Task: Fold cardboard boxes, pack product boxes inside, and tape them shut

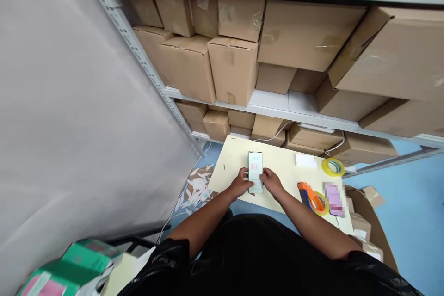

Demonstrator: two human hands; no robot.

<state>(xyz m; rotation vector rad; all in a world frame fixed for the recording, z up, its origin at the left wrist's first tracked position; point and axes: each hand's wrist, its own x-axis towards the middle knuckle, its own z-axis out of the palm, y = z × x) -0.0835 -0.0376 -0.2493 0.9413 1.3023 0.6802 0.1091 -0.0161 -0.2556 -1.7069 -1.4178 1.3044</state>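
Over the near part of the table I hold a slim, long pale-green box with red print on its upper face. My left hand grips its left side, the thumb lying on the near left part of the face. Closed on the right edge is my right hand, its thumb and fingers at the rim. The print is too small to read. Beneath both hands is the pale yellow table.
On the table's right are an orange tape dispenser, a yellow tape roll, a white stack and a pinkish-purple, partly pixelated item. Cardboard boxes fill the shelves ahead. Paper scraps litter the floor left.
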